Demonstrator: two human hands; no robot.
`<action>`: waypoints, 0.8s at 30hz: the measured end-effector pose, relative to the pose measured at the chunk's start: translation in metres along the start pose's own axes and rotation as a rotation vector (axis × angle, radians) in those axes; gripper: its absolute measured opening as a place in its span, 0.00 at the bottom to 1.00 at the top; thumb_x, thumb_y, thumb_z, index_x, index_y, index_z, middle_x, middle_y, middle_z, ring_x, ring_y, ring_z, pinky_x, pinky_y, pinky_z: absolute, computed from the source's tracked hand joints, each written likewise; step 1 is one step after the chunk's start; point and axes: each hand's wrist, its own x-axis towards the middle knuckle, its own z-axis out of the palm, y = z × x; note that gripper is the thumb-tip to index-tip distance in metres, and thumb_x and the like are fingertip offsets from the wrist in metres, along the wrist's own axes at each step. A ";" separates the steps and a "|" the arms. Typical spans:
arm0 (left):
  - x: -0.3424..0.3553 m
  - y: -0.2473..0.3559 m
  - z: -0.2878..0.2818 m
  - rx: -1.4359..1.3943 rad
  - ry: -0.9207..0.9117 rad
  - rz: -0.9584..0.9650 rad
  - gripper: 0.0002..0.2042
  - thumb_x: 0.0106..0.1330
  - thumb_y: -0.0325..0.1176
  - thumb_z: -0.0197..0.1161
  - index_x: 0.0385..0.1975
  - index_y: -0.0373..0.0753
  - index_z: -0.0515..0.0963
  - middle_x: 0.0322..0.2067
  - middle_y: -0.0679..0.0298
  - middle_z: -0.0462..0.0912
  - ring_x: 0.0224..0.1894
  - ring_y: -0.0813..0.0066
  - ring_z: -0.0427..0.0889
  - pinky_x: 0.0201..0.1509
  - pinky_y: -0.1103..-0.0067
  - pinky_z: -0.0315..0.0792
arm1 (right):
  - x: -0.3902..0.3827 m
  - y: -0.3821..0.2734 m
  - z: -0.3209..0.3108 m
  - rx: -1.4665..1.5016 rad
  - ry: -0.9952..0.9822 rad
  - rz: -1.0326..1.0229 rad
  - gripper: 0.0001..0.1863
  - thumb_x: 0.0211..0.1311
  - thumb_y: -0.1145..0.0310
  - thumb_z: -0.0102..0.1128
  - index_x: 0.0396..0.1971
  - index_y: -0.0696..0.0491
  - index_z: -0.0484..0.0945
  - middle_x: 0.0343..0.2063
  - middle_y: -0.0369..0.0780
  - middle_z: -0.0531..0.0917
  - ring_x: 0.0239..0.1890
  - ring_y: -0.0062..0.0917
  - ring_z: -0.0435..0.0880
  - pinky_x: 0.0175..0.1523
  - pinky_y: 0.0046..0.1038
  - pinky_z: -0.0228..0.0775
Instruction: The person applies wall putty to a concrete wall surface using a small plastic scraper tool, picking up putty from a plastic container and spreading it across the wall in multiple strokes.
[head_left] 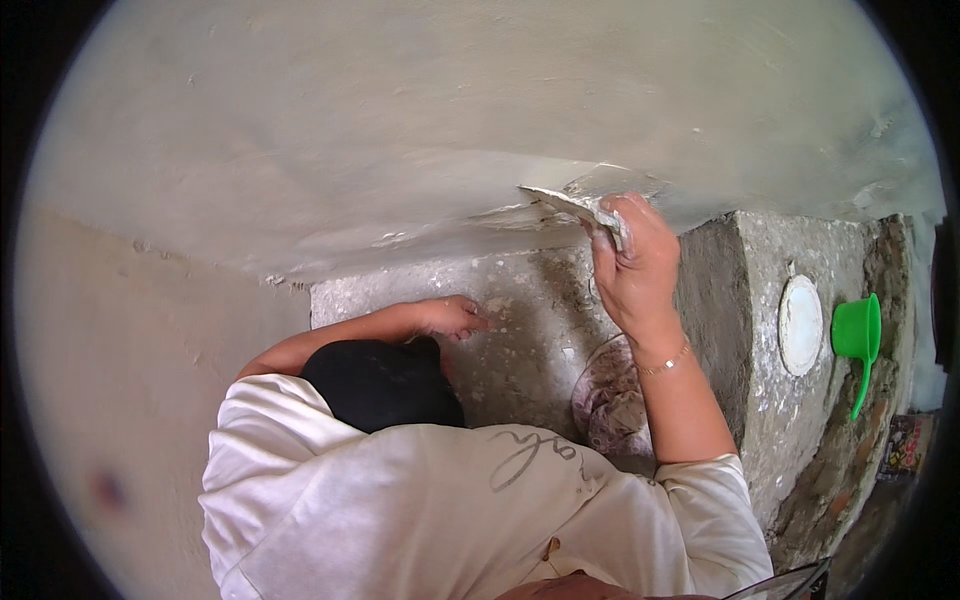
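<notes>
My right hand [640, 262] grips a plastering trowel [572, 207], its thin flat blade caked with pale plaster. The blade's far edge meets or nearly meets the grey plastered wall [400, 120] low down, beside a rough, wet-looking patch; actual contact is hard to make out. Farther left, my left hand [455, 315] hovers over the speckled floor [500, 370], fingers loosely bent and apart, with nothing visible in them. A round container [610, 400] with a mottled, plaster-smeared inside stands below my right wrist, partly hidden by that forearm.
To the right rises a rough concrete ledge [712, 300]. On it lie a round white lid-like disc [800, 325] and a green dipper [855, 330] with a long handle. A dark printed packet [905, 445] is at the far right. Another wall [150, 350] closes off the left.
</notes>
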 end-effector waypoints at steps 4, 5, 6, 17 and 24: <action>-0.001 0.009 0.003 0.077 -0.031 -0.092 0.19 0.63 0.43 0.57 0.49 0.37 0.75 0.30 0.68 0.74 0.33 0.79 0.73 0.37 0.82 0.70 | 0.005 0.009 0.000 0.023 0.091 -0.055 0.10 0.42 0.81 0.56 0.28 0.56 0.73 0.25 0.45 0.74 0.29 0.40 0.75 0.35 0.31 0.68; 0.000 0.007 0.002 0.071 -0.038 -0.080 0.20 0.63 0.43 0.57 0.49 0.37 0.74 0.32 0.67 0.74 0.34 0.78 0.74 0.38 0.81 0.70 | 0.007 0.013 -0.009 0.070 0.025 -0.039 0.10 0.42 0.82 0.56 0.28 0.56 0.73 0.25 0.45 0.74 0.29 0.39 0.76 0.35 0.31 0.68; 0.000 0.005 0.001 0.069 -0.035 -0.082 0.20 0.63 0.43 0.57 0.49 0.37 0.74 0.32 0.67 0.74 0.34 0.78 0.74 0.38 0.81 0.70 | 0.009 0.016 -0.012 0.118 -0.041 -0.024 0.10 0.42 0.83 0.56 0.28 0.56 0.74 0.25 0.45 0.74 0.29 0.39 0.76 0.35 0.31 0.68; -0.011 0.015 0.002 0.025 -0.004 -0.082 0.18 0.64 0.42 0.57 0.51 0.40 0.74 0.37 0.67 0.75 0.37 0.80 0.72 0.40 0.81 0.70 | 0.000 0.018 0.005 0.062 -0.040 -0.032 0.11 0.41 0.85 0.58 0.27 0.56 0.73 0.25 0.43 0.75 0.30 0.36 0.75 0.36 0.30 0.68; -0.002 -0.002 -0.006 -0.033 -0.134 -0.042 0.18 0.64 0.41 0.57 0.51 0.41 0.74 0.36 0.68 0.75 0.36 0.80 0.72 0.38 0.83 0.70 | -0.009 -0.002 0.048 -0.077 -0.004 -0.169 0.10 0.40 0.82 0.55 0.26 0.55 0.72 0.24 0.43 0.74 0.30 0.38 0.75 0.36 0.35 0.67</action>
